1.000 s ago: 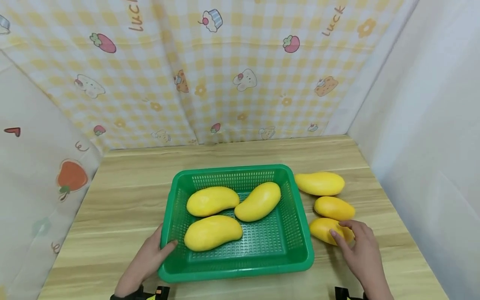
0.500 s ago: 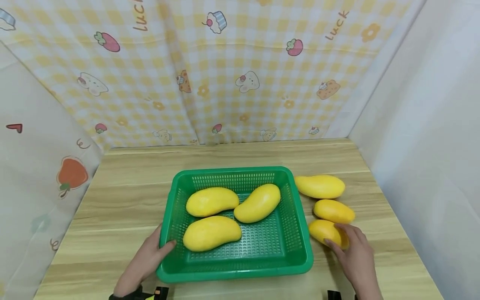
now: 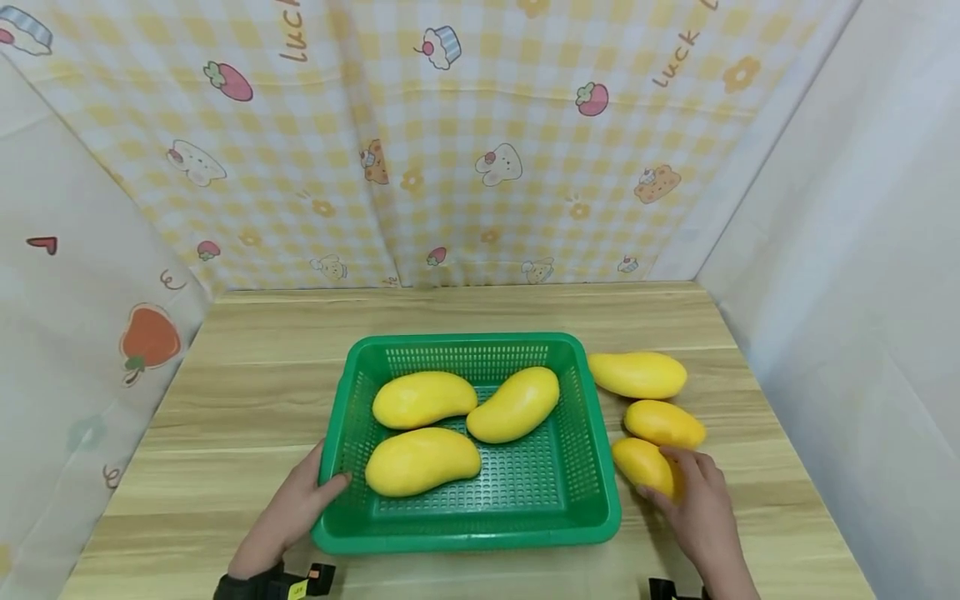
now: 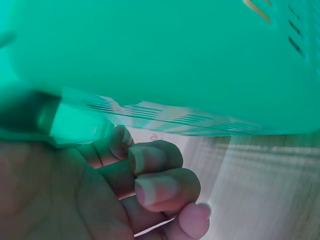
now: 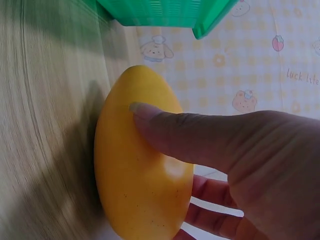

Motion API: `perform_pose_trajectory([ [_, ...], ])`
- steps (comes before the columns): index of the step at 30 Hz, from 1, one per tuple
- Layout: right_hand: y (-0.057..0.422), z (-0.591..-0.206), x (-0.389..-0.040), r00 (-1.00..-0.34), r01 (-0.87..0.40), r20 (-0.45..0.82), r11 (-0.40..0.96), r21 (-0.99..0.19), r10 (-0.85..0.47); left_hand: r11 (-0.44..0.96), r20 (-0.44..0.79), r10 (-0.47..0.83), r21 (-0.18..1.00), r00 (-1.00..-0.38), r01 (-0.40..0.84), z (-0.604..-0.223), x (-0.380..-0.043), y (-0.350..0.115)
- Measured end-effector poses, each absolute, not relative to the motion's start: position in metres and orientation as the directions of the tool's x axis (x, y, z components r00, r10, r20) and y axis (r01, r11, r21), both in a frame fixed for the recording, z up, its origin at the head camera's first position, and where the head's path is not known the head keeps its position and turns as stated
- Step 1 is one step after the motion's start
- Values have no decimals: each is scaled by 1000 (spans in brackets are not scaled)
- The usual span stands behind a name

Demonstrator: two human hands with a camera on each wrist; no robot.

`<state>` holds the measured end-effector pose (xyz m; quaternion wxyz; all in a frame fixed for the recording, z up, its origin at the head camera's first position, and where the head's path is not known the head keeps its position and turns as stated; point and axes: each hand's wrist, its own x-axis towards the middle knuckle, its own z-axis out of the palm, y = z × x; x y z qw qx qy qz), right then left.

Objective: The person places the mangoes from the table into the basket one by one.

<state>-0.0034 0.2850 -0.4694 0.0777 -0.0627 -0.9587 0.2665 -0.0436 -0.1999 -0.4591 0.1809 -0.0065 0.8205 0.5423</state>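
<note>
A green plastic basket [image 3: 468,537] stands in the middle of the table, with three yellow mangoes [image 3: 423,461] lying in it. My left hand [image 3: 296,500] grips its left rim, thumb over the inside. In the left wrist view the fingers [image 4: 165,187] curl under the rim along the outer wall. To the right of the basket, my right hand [image 3: 697,504] grips the nearest mango [image 5: 142,165] of three outside. The thumb lies across its side in the right wrist view, with fingers behind it. This mango appears to be at or just above the table; I cannot tell which.
Two more mangoes, one larger [image 3: 639,375] and one smaller [image 3: 664,423], lie behind the gripped one, near the basket's right wall. The wood-grain table [image 3: 225,400] ends at a patterned cloth [image 3: 450,167] behind, with pale sheets at both sides.
My right hand has closed more firmly round the nearest mango and shifted it slightly left toward the basket. The left hand keeps its hold on the rim. The head view has tilted slightly.
</note>
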Motion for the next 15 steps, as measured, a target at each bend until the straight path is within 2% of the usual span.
perform_pose_trajectory([
  [3,284,-469,-5,-984,88,85,850,-519,154,390,-291,193,899,-937,-199,-460,-45,-201],
  [9,282,-467,-4,-986,169,-95,842,-513,141,316,-299,204,921,-932,-226,-463,-47,-200],
  [15,277,-469,-4,-984,175,-100,851,-496,145,318,-290,188,922,-938,-221,-462,-42,-201],
])
